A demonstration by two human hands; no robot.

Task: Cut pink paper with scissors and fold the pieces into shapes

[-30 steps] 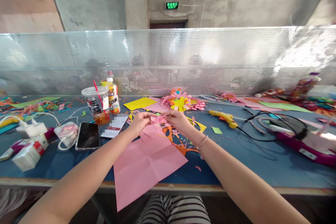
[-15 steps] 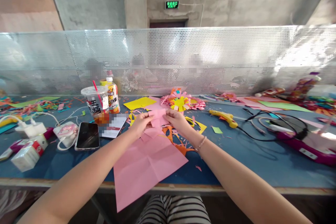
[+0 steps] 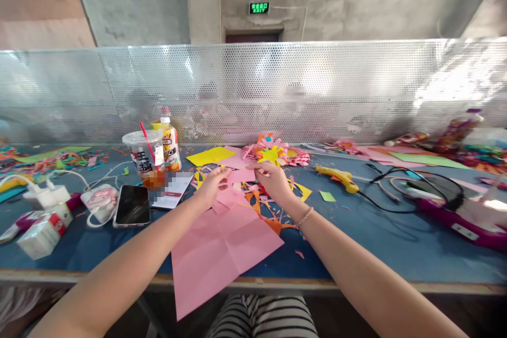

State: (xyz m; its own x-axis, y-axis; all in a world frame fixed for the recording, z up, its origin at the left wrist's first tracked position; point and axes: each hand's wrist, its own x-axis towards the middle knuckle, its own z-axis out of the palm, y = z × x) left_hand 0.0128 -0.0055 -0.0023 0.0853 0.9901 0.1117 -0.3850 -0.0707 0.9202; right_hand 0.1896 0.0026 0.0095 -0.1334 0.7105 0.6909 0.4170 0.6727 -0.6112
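Between my hands is a small folded pink paper (image 3: 241, 175). My left hand (image 3: 214, 185) has its fingers closed at the paper's left edge. My right hand (image 3: 272, 179) pinches its right end between thumb and finger. Below them a large creased pink sheet (image 3: 225, 253) lies on the blue table and hangs over the front edge. Smaller pink pieces (image 3: 227, 199) rest on its upper corner. Just behind my right hand are paper flowers in pink and yellow (image 3: 271, 154).
A drink cup with a red straw (image 3: 144, 153), a bottle (image 3: 171, 148), a phone (image 3: 132, 205) and chargers (image 3: 99, 200) stand or lie at the left. A yellow glue gun (image 3: 338, 177) with black cable lies at the right. Orange scraps (image 3: 273, 222) lie beside the large sheet.
The small pink paper now looks flatter and lies more level between my hands. My left fingers have loosened and turned slightly, while my right hand has shifted a little to the right.
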